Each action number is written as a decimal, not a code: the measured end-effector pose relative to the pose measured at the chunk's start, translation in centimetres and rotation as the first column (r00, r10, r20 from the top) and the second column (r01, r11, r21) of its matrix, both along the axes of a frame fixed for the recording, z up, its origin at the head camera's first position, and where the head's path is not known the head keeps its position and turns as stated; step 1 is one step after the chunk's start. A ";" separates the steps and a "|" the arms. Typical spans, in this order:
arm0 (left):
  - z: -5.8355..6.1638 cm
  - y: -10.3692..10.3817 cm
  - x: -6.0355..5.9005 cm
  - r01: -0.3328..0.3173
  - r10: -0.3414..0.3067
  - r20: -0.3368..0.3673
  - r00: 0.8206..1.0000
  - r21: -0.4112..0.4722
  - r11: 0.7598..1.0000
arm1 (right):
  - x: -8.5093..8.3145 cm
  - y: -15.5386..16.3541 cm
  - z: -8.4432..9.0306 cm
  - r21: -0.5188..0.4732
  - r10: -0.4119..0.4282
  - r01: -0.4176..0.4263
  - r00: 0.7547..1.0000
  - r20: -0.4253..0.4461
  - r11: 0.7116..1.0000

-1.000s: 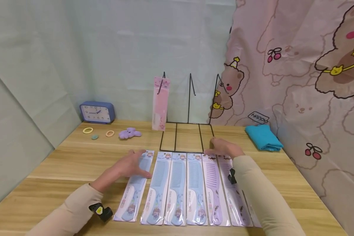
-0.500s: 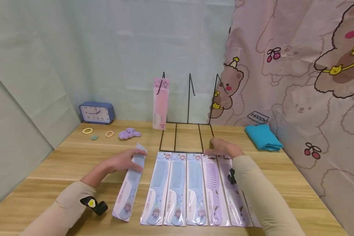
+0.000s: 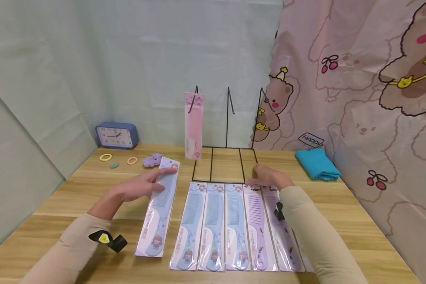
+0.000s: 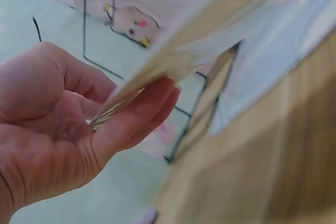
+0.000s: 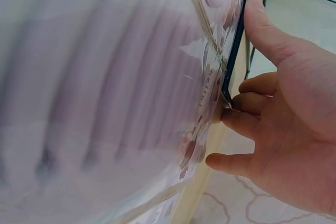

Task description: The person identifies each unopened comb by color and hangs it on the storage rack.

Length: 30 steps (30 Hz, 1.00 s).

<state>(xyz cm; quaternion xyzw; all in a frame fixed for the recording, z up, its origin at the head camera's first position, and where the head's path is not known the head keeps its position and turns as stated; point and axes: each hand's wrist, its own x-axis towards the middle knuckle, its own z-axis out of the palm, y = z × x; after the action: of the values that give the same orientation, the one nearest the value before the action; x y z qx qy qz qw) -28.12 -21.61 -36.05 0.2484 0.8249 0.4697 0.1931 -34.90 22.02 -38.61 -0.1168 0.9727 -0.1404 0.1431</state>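
My left hand (image 3: 152, 183) grips a packaged blue comb (image 3: 159, 209) near its top end, raising that end off the wooden table (image 3: 74, 197) while the handle end stays low. In the left wrist view my fingers (image 4: 136, 116) lie under the pack's edge (image 4: 210, 40). My right hand (image 3: 269, 177) rests palm down on the tops of the purple comb packs (image 3: 257, 225), beside the base of the black wire rack (image 3: 227, 118). Its fingers (image 5: 252, 108) touch a purple pack's edge (image 5: 105, 103). Three blue comb packs (image 3: 213, 225) lie in a row.
A pink comb pack (image 3: 193, 124) hangs on the rack's left hook. At the back left stand a blue clock (image 3: 117, 135), hair ties (image 3: 105, 157) and a purple plush clip (image 3: 152, 159). A folded teal cloth (image 3: 317, 164) lies at the back right. Curtains close in behind and right.
My left hand took hold of the leftmost blue comb pack, lifted its top end and drew it away from the row, forward and left. The right hand stayed put.
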 end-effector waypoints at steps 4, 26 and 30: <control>1.3 1.2 0.3 0.043 -0.042 -0.026 0.999 0.051 0.998 | 0.0 0.0 0.1 0.006 -0.010 0.010 1.000 0.009 1.000; 5.7 11.1 0.1 0.047 -0.012 -0.075 0.997 0.489 0.871 | -0.4 0.1 -0.1 -0.004 -0.021 0.021 1.000 0.021 1.000; 6.4 12.6 -0.1 0.061 -0.019 -0.088 0.996 0.503 0.862 | -0.4 0.1 -0.1 -0.018 -0.016 0.016 1.000 0.023 1.000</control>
<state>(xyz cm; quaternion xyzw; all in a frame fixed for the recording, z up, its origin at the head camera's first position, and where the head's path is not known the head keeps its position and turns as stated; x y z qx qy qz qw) -28.26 -8.97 -29.66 0.3258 0.6750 0.6547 0.0977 -35.27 22.11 -38.69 -0.1087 0.9706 -0.1515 0.1519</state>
